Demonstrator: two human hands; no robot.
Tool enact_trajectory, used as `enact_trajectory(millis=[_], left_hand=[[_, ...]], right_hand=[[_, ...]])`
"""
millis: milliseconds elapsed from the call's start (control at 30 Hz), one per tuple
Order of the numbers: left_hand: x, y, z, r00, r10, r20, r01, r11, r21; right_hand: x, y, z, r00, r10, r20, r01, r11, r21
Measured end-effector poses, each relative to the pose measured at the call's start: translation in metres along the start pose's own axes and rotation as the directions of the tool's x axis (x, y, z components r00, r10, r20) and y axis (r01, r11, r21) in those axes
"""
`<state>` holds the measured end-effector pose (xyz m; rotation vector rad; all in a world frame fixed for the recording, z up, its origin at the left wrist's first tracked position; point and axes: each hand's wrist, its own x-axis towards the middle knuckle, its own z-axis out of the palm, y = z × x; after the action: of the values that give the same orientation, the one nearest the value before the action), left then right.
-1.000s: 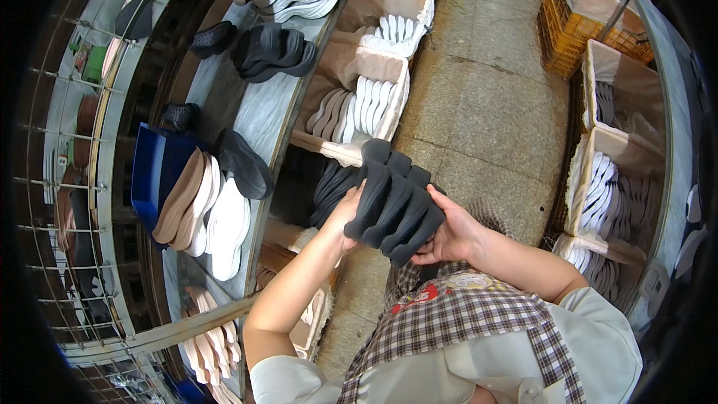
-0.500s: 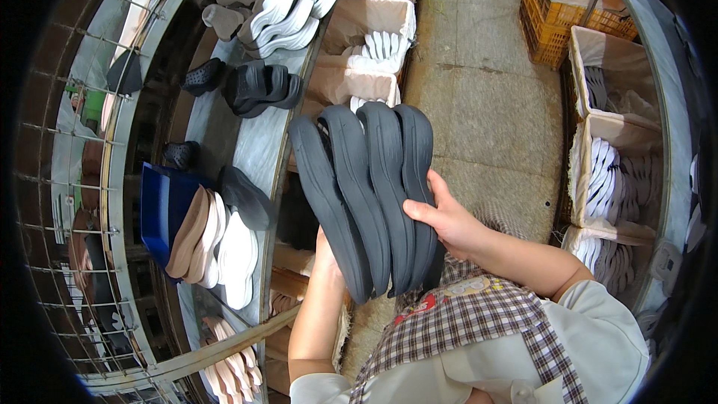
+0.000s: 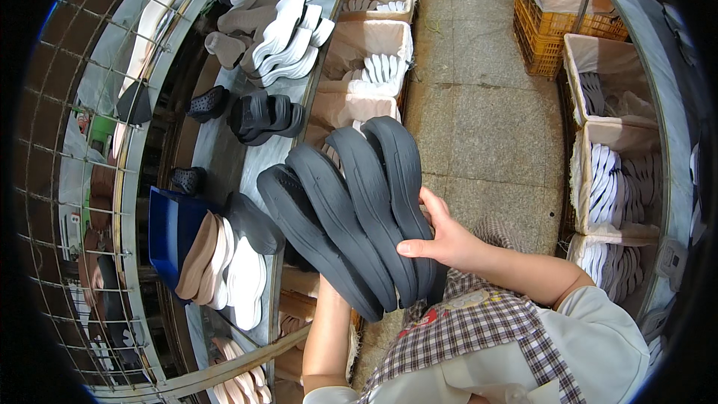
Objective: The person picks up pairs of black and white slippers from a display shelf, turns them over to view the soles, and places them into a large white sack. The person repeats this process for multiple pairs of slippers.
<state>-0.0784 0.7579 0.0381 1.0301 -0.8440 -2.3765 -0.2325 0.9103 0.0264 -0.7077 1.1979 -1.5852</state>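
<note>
A fanned row of several dark grey shoe soles (image 3: 340, 213) is held up in front of me, tilted, their top ends spread apart. My right hand (image 3: 432, 236) grips the right side of the row, its thumb laid across the outer soles and its fingers going behind. My left hand (image 3: 333, 290) is under the left side of the row; only its wrist end shows, and the soles hide its fingers. Beside the row, on the metal shelf, lie a single dark grey sole (image 3: 254, 224) and white soles (image 3: 245, 284).
A blue bin (image 3: 168, 236) stands on the shelf (image 3: 258, 161) at left, beside brown soles (image 3: 200, 258). Black soles (image 3: 265, 116) and stacked white soles (image 3: 288, 45) sit farther along. Cloth-lined crates (image 3: 374, 34) flank the aisle, with more at right (image 3: 613, 135). Wire mesh (image 3: 71, 179) borders the left.
The soles have tilted further left at the top and fanned wider, their top ends dropping slightly lower. My left hand has slipped further behind them. The surroundings have shifted slightly downward in view.
</note>
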Motion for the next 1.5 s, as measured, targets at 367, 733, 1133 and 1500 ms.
enact_trajectory(millis=[367, 733, 1133, 1500], left_hand=[[0.002, 0.000, -0.002, 0.999, 0.033, -0.009, -0.033, 0.999, 0.039], [-0.002, 0.002, -0.009, 0.998, 0.062, -0.017, -0.062, 0.997, 0.041], [-0.003, 0.002, -0.009, 0.995, 0.098, -0.029, -0.095, 0.991, 0.092], [-0.013, -0.015, -0.009, 0.989, 0.132, -0.062, -0.120, 0.980, 0.158]], right_hand=[[0.001, -0.005, -0.001, 0.993, -0.113, 0.024, 0.114, 0.992, -0.056], [0.002, -0.008, 0.003, 0.990, -0.137, 0.043, 0.137, 0.991, 0.013], [0.002, -0.007, -0.003, 0.985, -0.141, 0.102, 0.156, 0.976, -0.154], [0.031, -0.005, -0.032, 0.978, -0.192, 0.078, 0.207, 0.892, -0.402]])
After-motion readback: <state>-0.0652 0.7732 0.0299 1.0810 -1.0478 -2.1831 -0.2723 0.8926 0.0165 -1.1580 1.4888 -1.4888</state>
